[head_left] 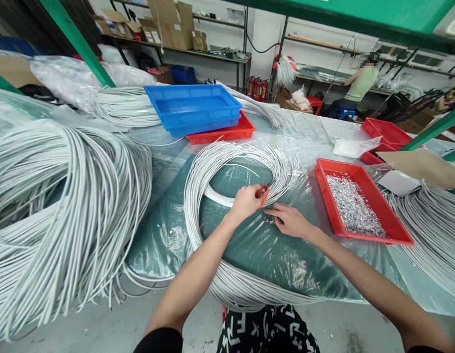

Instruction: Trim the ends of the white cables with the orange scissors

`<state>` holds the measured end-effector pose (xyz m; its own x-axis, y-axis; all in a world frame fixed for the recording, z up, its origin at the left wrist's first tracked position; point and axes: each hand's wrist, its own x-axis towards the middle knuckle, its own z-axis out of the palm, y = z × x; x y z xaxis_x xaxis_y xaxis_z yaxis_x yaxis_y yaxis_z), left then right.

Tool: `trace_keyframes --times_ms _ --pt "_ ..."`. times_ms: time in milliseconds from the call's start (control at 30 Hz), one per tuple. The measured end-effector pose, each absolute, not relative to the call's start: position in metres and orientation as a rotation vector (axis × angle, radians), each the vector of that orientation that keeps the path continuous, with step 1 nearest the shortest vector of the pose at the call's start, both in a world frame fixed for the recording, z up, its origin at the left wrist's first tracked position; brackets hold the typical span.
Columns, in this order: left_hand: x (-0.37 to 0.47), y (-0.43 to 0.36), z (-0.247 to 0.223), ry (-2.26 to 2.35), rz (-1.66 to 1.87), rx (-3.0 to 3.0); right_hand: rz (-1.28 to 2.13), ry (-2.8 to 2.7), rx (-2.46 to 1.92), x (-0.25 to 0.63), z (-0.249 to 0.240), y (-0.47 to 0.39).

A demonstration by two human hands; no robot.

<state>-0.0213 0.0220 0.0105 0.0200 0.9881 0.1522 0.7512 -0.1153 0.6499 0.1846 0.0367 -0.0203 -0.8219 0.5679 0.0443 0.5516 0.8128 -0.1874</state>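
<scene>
My left hand (246, 202) is closed around orange-handled pliers (264, 190), whose dark jaws point toward the right side of a coil of white cable (194, 196). Loose cable ends fan out just beyond the jaws. My right hand (291, 220) lies low over the plastic-covered table, its index finger stretched out beside a few small metal pieces (270, 219). I see nothing held in that hand. Part of the coil hangs over the table's front edge, close to my body.
To the right, a red tray (332, 215) holds many small shiny metal pieces. A blue tray (194, 105) sits on a red tray (245, 128) behind the coil. Big cable bundles (102, 206) fill the left; more cables (429, 220) lie right. A person (361, 83) sits in the background.
</scene>
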Motion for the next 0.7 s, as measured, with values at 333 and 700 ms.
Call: trace_keyframes --times_ms 333,700 --pt "-0.021 0.022 0.006 1.757 0.834 1.935 0.319 -2.827 -0.908 0.205 -0.016 0.029" --pt "-0.021 0.022 0.007 1.765 0.815 1.946 -0.232 -2.832 -1.399 0.180 -0.036 0.008"
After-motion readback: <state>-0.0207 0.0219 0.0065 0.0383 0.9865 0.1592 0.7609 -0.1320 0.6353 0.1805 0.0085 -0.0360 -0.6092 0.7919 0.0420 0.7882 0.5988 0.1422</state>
